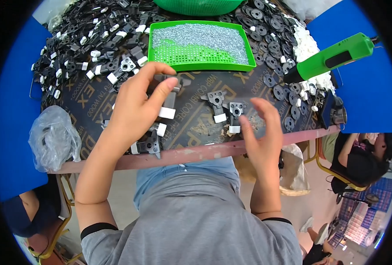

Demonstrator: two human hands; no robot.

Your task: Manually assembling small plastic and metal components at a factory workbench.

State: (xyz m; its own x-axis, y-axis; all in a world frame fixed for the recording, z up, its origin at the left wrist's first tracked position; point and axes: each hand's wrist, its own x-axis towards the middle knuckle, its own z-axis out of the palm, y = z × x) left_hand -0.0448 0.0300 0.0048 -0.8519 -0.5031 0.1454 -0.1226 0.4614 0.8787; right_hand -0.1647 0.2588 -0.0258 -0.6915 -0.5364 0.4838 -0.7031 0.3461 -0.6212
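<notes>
My left hand (136, 104) is closed around a black plastic part with a white block on its end (170, 100), held over the table. Two similar black parts lie flat in front of me: one (216, 100) nearer the middle, the other (236, 110) just right of it, each with a white end toward me. Beside the right-hand one, my right hand (266, 132) is open, thumb and fingers apart with nothing between them. Under my left wrist, more black-and-white parts (151, 145) rest near the table's edge.
A green tray (254, 66) of small silvery screws stands ahead. Black parts with white ends (103, 39) pile up left; black discs (273, 46) and white pieces (308, 48) spread right. A green power screwdriver (332, 57) hangs at right. A clear plastic bag (54, 137) sits at the left corner.
</notes>
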